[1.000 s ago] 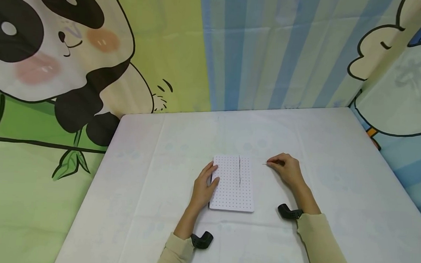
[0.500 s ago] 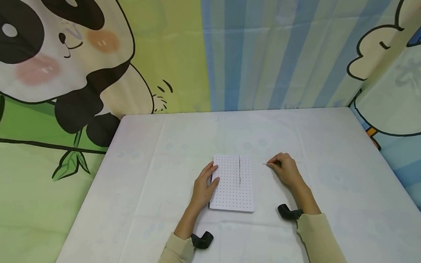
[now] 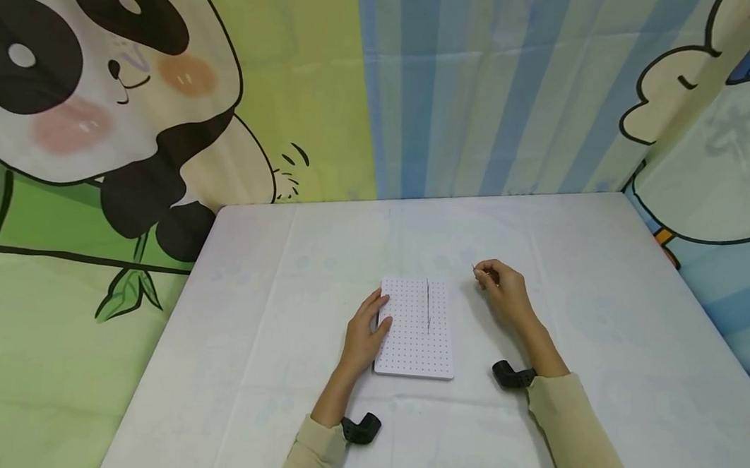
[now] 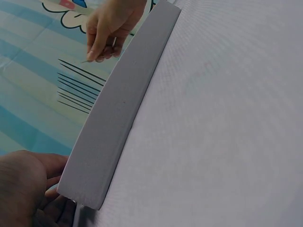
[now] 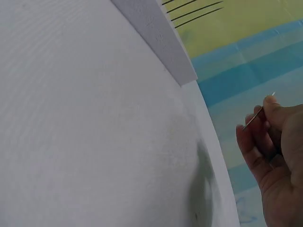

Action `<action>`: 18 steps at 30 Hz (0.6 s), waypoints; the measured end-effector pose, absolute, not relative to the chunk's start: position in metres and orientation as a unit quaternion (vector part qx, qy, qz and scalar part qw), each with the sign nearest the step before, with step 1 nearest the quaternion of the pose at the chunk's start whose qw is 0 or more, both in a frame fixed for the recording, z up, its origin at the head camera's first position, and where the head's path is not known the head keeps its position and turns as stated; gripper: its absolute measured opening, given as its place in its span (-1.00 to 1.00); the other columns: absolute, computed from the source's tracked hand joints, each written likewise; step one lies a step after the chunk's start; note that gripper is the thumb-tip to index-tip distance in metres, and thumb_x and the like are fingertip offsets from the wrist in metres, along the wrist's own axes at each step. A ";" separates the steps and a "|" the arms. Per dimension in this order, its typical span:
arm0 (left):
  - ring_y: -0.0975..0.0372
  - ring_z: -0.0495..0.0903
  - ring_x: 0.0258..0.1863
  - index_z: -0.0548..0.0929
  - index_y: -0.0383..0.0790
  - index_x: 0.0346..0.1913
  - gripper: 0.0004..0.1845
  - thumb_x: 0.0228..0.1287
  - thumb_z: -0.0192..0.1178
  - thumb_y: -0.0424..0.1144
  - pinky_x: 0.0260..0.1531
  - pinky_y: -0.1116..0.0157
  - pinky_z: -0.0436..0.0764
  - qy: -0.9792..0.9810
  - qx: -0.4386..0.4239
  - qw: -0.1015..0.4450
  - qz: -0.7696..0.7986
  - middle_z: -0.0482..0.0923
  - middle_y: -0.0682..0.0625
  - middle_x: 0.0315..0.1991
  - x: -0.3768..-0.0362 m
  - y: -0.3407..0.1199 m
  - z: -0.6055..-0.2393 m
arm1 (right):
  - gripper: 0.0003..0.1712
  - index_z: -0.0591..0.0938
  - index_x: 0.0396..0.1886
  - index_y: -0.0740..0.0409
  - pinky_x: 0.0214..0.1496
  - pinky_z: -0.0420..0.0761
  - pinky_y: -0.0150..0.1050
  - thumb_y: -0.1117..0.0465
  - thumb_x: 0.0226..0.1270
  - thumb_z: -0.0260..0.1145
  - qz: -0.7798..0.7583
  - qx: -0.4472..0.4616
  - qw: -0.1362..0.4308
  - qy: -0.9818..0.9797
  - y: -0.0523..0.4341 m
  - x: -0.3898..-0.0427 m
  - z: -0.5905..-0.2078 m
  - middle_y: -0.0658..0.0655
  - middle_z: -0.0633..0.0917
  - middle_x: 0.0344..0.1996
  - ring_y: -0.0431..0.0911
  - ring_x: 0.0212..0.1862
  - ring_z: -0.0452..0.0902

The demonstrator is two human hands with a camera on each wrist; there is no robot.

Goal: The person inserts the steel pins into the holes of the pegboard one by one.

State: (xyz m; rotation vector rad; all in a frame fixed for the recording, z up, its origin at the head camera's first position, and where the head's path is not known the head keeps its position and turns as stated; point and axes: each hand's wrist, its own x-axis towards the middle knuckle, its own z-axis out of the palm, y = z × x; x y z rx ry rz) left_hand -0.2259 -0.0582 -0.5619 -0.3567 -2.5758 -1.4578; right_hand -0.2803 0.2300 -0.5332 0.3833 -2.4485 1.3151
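We start at our right hand, whose fingers are curled into a pinch on a thin needle. In the right wrist view its free end pokes up past the thumb tip, and in the head view the tip points toward about 10 o'clock from the knuckles. The needle's long axis is tilted, neither flat on the table nor upright, and the hand is lifted a little off the cloth.

From that pinch, the white perforated board lies toward 8 o'clock, near but not touching; a strip of bare table separates the two. The board's long axis runs from 12 to 6 o'clock. A row of needles already stands in the board, lined up along that same axis, right of its centre line; in the left wrist view they show as dark parallel lines beyond the board's edge.

Our left hand sits at the board's 9 o'clock edge, fingers relaxed and resting on its left margin, thumb side against the rim; it grips nothing. We judge the right hand to be the nearer one to the standing row, with the needle tip already aimed toward the board's far half.
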 end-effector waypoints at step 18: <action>0.06 0.20 0.31 0.45 -0.26 0.20 -0.55 0.23 0.17 -0.34 0.28 0.11 0.20 -0.861 -0.127 0.076 -0.487 0.24 -0.06 0.33 -0.227 -0.059 -0.563 | -0.82 0.43 -0.24 0.51 -0.20 0.64 -0.34 0.54 0.17 0.21 0.571 0.242 0.077 -0.781 0.173 -0.281 -0.500 0.39 0.58 -0.28 0.23 -0.22 0.56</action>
